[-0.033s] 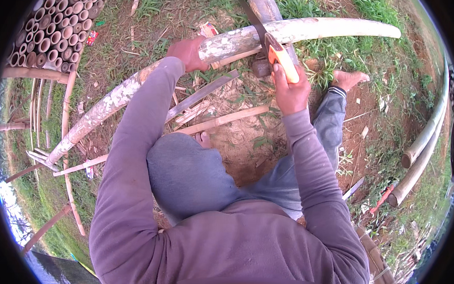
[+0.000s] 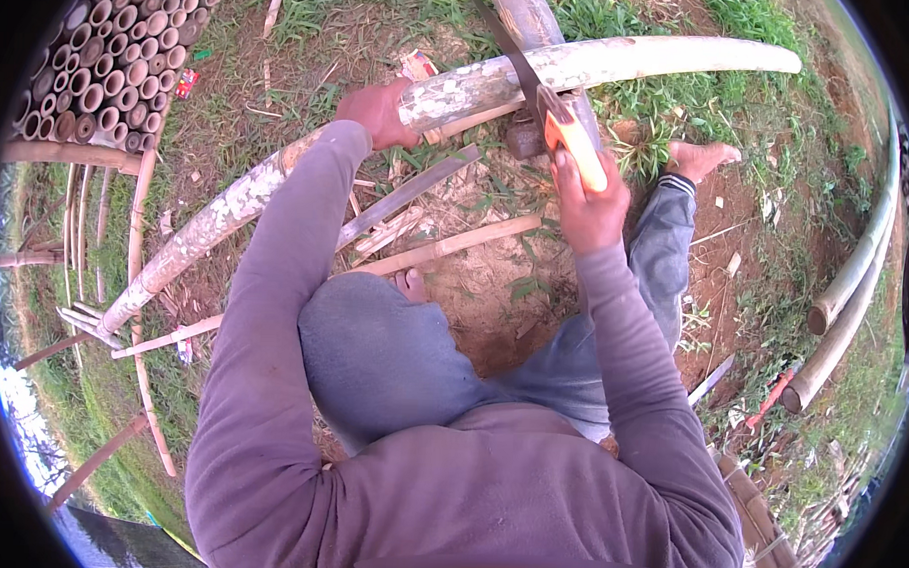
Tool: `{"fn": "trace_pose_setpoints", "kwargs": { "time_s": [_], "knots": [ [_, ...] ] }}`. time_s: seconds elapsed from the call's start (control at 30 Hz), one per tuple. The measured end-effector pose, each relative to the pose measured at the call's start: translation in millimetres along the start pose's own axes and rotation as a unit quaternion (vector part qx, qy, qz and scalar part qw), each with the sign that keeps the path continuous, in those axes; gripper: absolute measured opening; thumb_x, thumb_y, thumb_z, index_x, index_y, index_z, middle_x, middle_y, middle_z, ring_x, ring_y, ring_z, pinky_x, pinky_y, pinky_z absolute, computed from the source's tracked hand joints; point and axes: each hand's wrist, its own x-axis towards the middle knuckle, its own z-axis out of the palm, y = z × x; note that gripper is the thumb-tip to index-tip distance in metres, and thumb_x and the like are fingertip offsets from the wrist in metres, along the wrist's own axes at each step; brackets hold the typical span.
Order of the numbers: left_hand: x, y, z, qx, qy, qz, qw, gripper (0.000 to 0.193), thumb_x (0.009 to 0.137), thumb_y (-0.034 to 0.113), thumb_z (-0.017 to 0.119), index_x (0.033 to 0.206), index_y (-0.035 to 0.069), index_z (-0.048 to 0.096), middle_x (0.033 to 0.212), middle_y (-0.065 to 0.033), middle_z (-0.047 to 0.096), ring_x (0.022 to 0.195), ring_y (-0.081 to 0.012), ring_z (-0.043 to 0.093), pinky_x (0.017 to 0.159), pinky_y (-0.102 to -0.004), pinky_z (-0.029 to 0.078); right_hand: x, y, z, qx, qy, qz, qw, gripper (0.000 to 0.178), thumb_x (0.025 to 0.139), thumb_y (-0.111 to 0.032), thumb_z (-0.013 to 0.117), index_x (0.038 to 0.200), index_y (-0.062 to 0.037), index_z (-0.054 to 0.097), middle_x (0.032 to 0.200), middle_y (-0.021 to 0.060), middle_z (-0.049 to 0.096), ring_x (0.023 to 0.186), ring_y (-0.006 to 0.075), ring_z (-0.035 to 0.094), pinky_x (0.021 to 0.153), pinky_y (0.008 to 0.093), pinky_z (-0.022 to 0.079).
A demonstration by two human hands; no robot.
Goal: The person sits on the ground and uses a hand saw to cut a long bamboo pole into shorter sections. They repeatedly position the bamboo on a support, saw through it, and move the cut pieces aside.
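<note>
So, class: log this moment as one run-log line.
left hand: steadying bamboo pole | right hand: gripping orange-handled saw | blade: on pole | ground: bamboo strips

A long pale curved bamboo pole (image 2: 602,69) lay crosswise before the person, apparently resting on a short thick log (image 2: 529,16); stacked cut bamboo tubes (image 2: 92,61) stood far left, two grey poles (image 2: 855,288) right.
</note>
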Motion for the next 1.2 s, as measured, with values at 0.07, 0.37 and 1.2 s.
{"fn": "trace_pose_setpoints", "kwargs": {
  "time_s": [0.07,0.37,1.2],
  "knots": [
    [-3,-2,-7,-0.019,-0.016,0.011,1.0,0.097,0.063,0.044,0.09,0.149,0.017,0.058,0.117,-0.0216,0.078,0.11,-0.043,0.074,0.097,-0.0498,0.057,-57,3,-45,-0.025,0.001,-0.017,1.0,0.019,0.098,-0.01,0.08,0.11,0.002,0.073,0.085,0.0105,0.074,0.074,0.018,0.072,0.069,0.0353,0.057],
    [3,9,2,-0.018,-0.019,0.013,1.0,0.098,0.061,0.046,0.091,0.148,0.016,0.059,0.121,-0.0195,0.078,0.111,-0.0419,0.074,0.099,-0.0477,0.057,-9,22,-6,-0.041,0.006,-0.042,0.998,0.023,0.098,-0.014,0.082,0.11,0.0021,0.072,0.086,0.0134,0.075,0.072,0.0189,0.072,0.066,0.0341,0.056],
    [8,17,-11,0.011,-0.01,0.023,1.0,0.106,0.065,0.044,0.096,0.156,0.014,0.05,0.134,-0.0193,0.073,0.122,-0.0395,0.071,0.105,-0.0477,0.056,0,28,9,0.057,0.013,-0.04,0.997,0.036,0.101,-0.02,0.08,0.128,0.0002,0.067,0.099,0.0134,0.079,0.086,0.0167,0.076,0.078,0.033,0.06]
  ]
}}
